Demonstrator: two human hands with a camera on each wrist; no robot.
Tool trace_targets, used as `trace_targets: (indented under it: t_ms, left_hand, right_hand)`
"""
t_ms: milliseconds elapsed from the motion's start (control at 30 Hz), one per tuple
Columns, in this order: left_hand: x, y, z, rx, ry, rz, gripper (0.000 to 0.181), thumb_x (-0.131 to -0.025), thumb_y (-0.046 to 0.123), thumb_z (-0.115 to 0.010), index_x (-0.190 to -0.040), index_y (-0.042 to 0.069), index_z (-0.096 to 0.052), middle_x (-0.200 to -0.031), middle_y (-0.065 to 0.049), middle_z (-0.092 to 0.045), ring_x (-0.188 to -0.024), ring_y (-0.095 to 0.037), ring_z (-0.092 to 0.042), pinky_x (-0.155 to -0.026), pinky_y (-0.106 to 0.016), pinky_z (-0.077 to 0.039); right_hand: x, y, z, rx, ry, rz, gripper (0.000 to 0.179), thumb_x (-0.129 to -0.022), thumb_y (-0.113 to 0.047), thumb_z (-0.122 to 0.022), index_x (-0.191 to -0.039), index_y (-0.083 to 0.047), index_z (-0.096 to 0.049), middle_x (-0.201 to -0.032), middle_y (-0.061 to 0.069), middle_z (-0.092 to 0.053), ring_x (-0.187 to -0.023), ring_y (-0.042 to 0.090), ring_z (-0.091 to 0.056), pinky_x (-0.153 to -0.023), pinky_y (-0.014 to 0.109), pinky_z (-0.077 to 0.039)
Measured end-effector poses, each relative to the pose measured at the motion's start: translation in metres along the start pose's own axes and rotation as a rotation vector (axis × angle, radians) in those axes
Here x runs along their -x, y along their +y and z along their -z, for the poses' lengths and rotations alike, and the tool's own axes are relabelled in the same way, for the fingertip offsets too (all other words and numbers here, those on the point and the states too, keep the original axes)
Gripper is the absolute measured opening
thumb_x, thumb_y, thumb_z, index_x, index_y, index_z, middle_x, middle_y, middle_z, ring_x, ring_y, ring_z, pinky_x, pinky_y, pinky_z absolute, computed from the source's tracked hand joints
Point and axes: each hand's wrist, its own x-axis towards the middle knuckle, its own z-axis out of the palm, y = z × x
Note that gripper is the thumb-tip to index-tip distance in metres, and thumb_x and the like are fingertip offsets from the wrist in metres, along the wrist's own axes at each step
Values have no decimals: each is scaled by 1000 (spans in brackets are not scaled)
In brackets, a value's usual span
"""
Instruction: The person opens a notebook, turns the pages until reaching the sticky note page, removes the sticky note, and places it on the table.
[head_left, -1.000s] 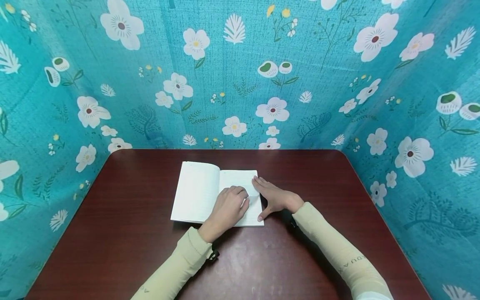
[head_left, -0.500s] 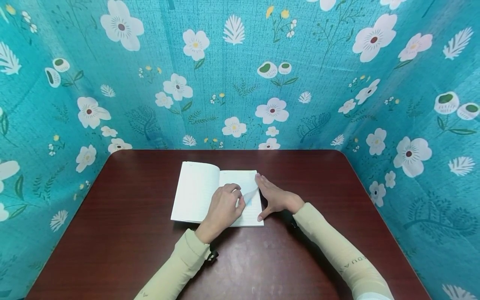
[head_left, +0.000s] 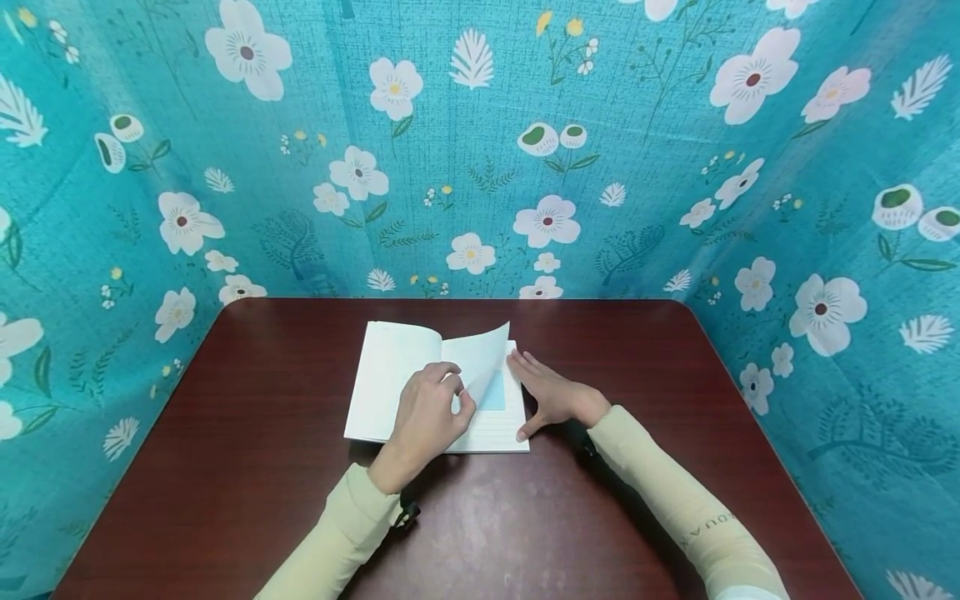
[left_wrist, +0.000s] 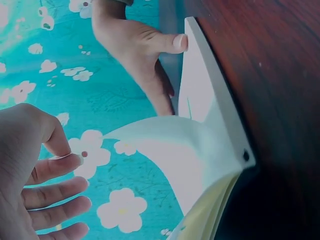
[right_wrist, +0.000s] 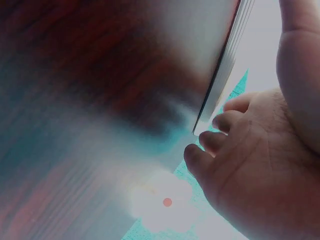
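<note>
An open notebook (head_left: 393,379) with lined white pages lies on the table. My left hand (head_left: 426,410) is over its right half, thumb and forefinger pinched together at the near end of a lifted page (head_left: 480,354). This page curves upward, its far corner standing above the notebook. Beneath it, a pale blue rectangle (head_left: 492,393) shows on the lined sheet. My right hand (head_left: 555,393) rests along the notebook's right edge, thumb spread toward the near corner and fingers stretched toward the far one. In the left wrist view, the raised page (left_wrist: 170,145) bends up from the page stack.
The dark red wooden table (head_left: 270,375) has rounded far corners. A turquoise floral curtain (head_left: 480,167) hangs close behind it and along both sides. Both forearms, in pale sleeves (head_left: 333,533), reach across the near part of the tabletop.
My left hand has moved left and slightly toward me, and the page has risen from a small curl to a tall curve, uncovering the pale blue rectangle. The right hand stays nearly still.
</note>
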Motion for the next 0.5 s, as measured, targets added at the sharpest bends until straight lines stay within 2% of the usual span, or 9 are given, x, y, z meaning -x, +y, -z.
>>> trace_targets:
  t_ms: [300, 500]
  left_hand:
    - [10, -10, 26, -10, 54, -9, 10, -79, 6, -68, -69, 5, -68, -99, -8, -72, -93, -26, -68, -78, -43, -56]
    - [19, -20, 41, -29, 75, 2, 11, -80, 5, -68, -69, 5, -67, -100, -10, -72, -94, -28, -68, -81, -46, -56]
  right_hand:
    - [-3, 1, 0, 15, -33, -10, 139, -69, -62, -86, -163, -2, -3, -171, 17, 0, -158, 36, 2, -125, 52, -14]
    - [-2, 0, 0, 25, -29, 12, 139, -69, -62, -86, -162, 2, -5, -170, 20, -1, -157, 39, 0, -125, 53, -15]
